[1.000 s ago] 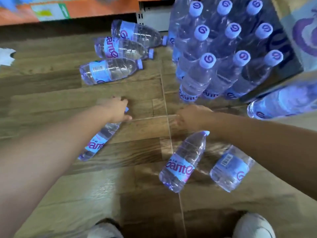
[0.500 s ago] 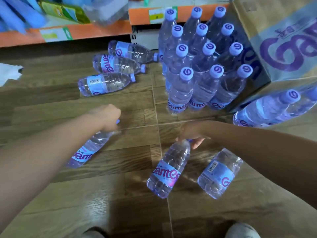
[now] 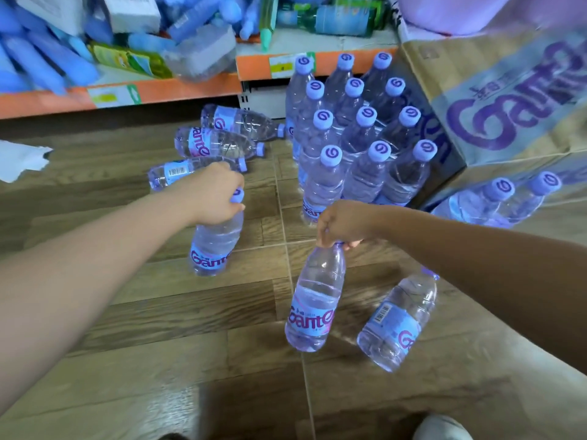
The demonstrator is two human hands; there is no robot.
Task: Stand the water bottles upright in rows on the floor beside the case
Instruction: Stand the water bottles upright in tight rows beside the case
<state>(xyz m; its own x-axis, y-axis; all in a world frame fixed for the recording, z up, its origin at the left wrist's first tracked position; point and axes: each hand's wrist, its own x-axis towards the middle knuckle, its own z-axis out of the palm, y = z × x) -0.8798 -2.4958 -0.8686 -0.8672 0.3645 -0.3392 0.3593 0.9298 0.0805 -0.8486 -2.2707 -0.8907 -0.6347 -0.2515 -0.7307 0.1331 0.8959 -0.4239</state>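
Water bottles: left bottle (image 3: 213, 246) and right bottle (image 3: 314, 306), flat a second ago, now tilted up, centre frame.
Left hand (image 3: 216, 195): clasps its cap.
Right hand (image 3: 341, 225): pinches neck.
Rows (image 3: 365, 147): upper right, beside case (image 3: 508, 100); both ready to join.

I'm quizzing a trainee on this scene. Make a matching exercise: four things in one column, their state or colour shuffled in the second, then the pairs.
Things
1. bottle in the left hand
2. barcode bottle at lower right
3. block of bottles
4. case

States
A. brown cardboard, purple lettering
B. lying on the floor, no hand on it
C. gripped at its cap end
D. standing upright in rows

Pairs: 1-C, 2-B, 3-D, 4-A
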